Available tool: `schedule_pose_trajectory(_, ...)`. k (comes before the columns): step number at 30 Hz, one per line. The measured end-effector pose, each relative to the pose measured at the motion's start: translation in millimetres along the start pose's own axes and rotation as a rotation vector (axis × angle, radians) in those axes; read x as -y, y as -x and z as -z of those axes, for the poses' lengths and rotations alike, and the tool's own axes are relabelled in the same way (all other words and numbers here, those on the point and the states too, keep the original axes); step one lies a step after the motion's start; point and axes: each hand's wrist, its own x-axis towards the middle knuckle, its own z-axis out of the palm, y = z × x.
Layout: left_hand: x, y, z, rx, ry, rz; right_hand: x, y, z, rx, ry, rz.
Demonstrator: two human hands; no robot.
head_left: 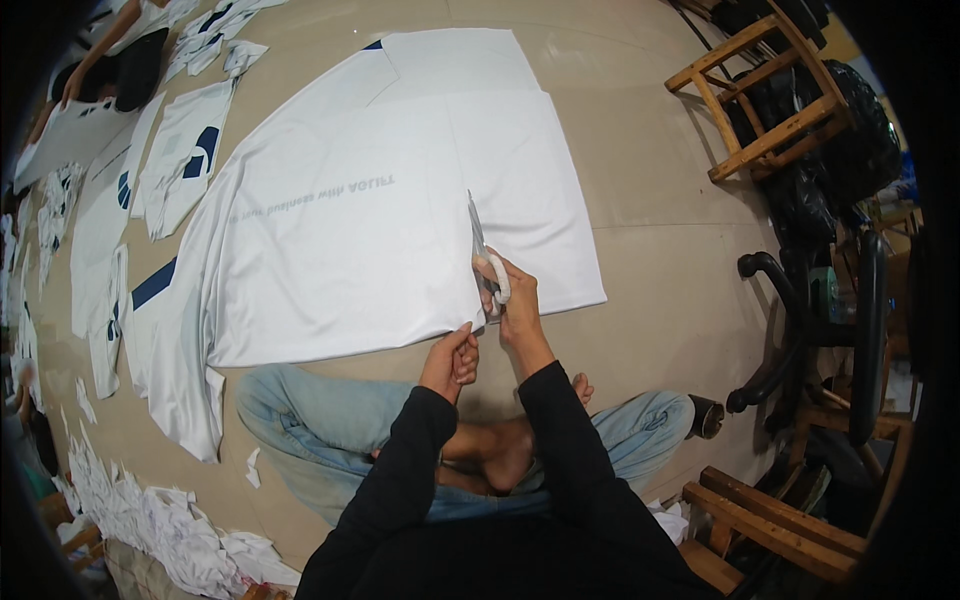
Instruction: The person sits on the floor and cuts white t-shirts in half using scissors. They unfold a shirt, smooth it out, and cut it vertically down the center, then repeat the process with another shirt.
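A large white cloth (330, 260) with faint grey lettering and dark blue patches lies spread on the floor before me. My left hand (453, 361) is closed on the near edge of the cloth, pinching it beside a cut. In my right hand (518, 302) are scissors (476, 228) with pale, wrapped-looking handles. Their blades point away from me and lie along the cut running in from the near edge. Part of the handles is hidden by my fingers.
Crossed legs in jeans (320, 415) are just behind the cloth's near edge. White cloth pieces (185, 160) and a heap of scraps (150, 525) lie to the left. Another person's arm (95, 50) is at the far left. A wooden stool (765, 95) and a black chair base (790, 325) stand right.
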Motion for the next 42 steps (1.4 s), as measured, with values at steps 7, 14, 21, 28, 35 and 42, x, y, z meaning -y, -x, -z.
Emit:
schedule_pose_trajectory(7,2,-1,-2,-0.005,-0.011,0.005,6,-26,-9,0.005,-0.017,0.027)
schedule_pose_trajectory(14,1,0,-1,0.001,-0.015,0.005,2,-33,-9,0.032,0.049,0.037)
schedule_pose_trajectory(21,-1,1,-1,-0.019,-0.021,0.004,0,-35,-10,0.032,0.063,0.019)
schedule_pose_trajectory(28,0,-1,0,-0.026,-0.048,0.000,14,-46,-23,0.007,-0.035,0.020)
schedule_pose_trajectory(35,0,1,-2,-0.055,-0.075,0.013,14,-65,-28,0.012,0.032,0.055)
schedule_pose_trajectory(42,-2,3,-3,-0.054,-0.086,0.017,11,-69,-24,0.032,0.099,0.061)
